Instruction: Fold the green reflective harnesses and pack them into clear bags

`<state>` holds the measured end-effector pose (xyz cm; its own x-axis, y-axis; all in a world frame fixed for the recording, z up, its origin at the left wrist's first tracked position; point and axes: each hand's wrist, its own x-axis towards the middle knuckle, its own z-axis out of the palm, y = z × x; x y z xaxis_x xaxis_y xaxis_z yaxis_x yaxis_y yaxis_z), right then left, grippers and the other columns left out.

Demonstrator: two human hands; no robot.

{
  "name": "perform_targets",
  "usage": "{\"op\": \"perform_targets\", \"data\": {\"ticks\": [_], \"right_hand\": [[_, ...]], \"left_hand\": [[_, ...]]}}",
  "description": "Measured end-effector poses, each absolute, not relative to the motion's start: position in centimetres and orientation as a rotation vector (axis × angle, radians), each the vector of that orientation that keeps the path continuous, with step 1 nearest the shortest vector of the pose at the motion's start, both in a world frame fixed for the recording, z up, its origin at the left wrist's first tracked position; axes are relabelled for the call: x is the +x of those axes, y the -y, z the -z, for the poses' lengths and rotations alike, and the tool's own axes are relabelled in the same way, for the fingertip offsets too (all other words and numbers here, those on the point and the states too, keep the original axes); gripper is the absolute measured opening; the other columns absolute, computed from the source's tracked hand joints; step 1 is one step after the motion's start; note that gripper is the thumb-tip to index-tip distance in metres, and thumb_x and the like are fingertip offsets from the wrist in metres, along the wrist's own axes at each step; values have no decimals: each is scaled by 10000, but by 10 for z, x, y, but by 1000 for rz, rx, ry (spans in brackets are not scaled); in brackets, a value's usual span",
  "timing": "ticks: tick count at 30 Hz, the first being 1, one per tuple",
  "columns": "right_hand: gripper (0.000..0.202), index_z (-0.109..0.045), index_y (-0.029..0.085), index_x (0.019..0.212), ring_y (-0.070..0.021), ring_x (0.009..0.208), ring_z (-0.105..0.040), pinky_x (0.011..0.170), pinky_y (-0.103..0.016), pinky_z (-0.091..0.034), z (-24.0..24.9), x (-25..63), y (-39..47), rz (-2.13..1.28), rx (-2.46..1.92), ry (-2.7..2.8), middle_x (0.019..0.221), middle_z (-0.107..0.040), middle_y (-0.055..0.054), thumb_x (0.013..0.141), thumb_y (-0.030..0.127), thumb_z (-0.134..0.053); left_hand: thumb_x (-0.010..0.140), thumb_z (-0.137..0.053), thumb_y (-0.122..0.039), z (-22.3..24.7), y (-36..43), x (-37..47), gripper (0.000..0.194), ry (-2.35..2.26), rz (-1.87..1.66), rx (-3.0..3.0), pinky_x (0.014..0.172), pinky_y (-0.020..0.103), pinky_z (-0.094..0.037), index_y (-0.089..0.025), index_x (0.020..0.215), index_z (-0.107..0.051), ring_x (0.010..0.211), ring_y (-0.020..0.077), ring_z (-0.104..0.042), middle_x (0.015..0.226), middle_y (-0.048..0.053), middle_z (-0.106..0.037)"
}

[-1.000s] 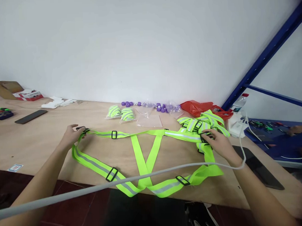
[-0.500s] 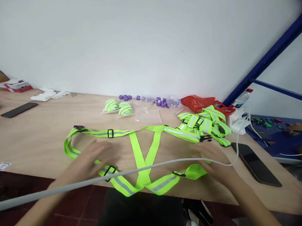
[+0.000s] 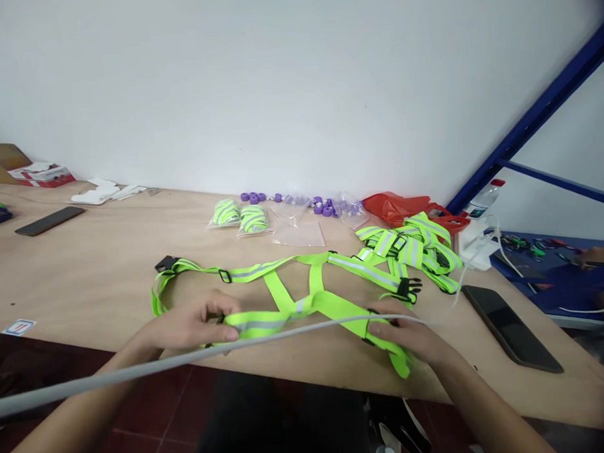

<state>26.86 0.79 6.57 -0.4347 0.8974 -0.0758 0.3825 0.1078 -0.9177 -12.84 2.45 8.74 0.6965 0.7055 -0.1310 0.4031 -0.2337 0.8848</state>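
A neon-green reflective vest (image 3: 279, 291) of straps with grey stripes lies spread on the wooden table. My left hand (image 3: 196, 321) pinches its near strap at the left, thumb on top, partly covering a black slider. At the right, my right hand (image 3: 394, 326) grips the same near strap by its other slider, with a loop of strap hanging below the fingers. The vest's far strap rests on the table, with a black buckle (image 3: 167, 264) at the left end and an open pronged buckle (image 3: 409, 287) at the right.
A pile of more green reflective straps (image 3: 415, 245) sits back right, before a red plastic bag (image 3: 401, 207). Bagged straps (image 3: 254, 219), clear bags (image 3: 298, 234) and purple rolls (image 3: 324, 207) lie along the wall. Phones (image 3: 511, 327) lie at both sides. A white cable (image 3: 138, 372) crosses in front.
Both hands have closed on the near strap and lifted it away from the table's front edge. The vest's lower part has moved up and folded; its left end has shifted right.
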Motion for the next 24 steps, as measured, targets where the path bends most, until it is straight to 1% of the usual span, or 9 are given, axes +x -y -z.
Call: {"op": "perform_targets", "data": {"ticks": [3,5,6,8,11,13,15,19,24], "right_hand": [[436,-652,214,734,-101,329,-330,385,-279,-327,-83,256,-32,-1588,-868,1626,488,-569,28,753,646,-703],[399,-569,236,631,-101,310,-269,437,-305,-369,-103,245,-46,-1532,-628,1511,355,-354,88,820,571,-672],[432,-510,242,574,-104,322,-277,457,-310,-377,-115,239,-52,-1470,-552,1488,351,-326,86,846,542,-661],[445,-471,242,569,-96,335,-285,456,-298,-363,-143,231,-61,-1345,-468,1439,391,-347,80,871,510,-656],[446,-485,242,622,-85,345,-290,441,-287,-348,-183,222,-71,-1212,-485,1416,447,-360,85,879,565,-654],[423,-535,245,684,-81,358,-295,445,-293,-350,-204,219,-77,-1145,-535,1421,480,-379,84,869,607,-655],[381,-591,257,802,-75,366,-305,449,-292,-350,-218,219,-84,-1113,-547,1450,506,-388,89,864,627,-658],[347,-606,285,996,-55,363,-274,450,-288,-315,-231,223,-105,-1070,-523,1559,527,-352,115,881,609,-650],[383,-567,281,883,-51,367,-142,409,-276,-214,-232,236,-134,-1045,-584,1544,510,-280,136,786,616,-726]], "left_hand": [[877,-687,-503,-103,-52,-119,342,-535,-732,1575,403,204,-284,-185,767,-629,387,83,-381,485,-39,-487],[868,-700,-471,-119,-65,-108,266,-371,-1006,1432,380,202,-253,-207,861,-670,346,65,-279,441,-77,-373],[848,-720,-443,-130,-70,-101,237,-332,-1097,1394,370,203,-243,-225,937,-692,339,62,-245,440,-90,-333],[805,-753,-410,-155,-75,-89,396,-361,-1208,1375,359,205,-233,-285,1172,-674,337,61,-218,463,-108,-296],[769,-772,-412,-194,-77,-75,656,-396,-1303,1421,357,216,-219,-370,1383,-546,359,68,-265,521,-100,-368],[762,-775,-387,-216,-79,-69,685,-344,-1369,1451,368,230,-220,-404,1399,-525,417,73,-341,644,-75,-523],[778,-758,-359,-234,-83,-66,655,-288,-1428,1489,389,238,-219,-433,1386,-526,505,70,-420,912,-58,-656],[845,-670,-399,-251,-100,-69,599,-268,-1509,1595,442,248,-185,-461,1410,-481,665,56,-506,1375,-88,-568],[896,-563,-519,-251,-124,-81,542,-405,-1604,1598,466,263,-113,-405,1416,-464,633,71,-403,1333,-41,-579]]}}
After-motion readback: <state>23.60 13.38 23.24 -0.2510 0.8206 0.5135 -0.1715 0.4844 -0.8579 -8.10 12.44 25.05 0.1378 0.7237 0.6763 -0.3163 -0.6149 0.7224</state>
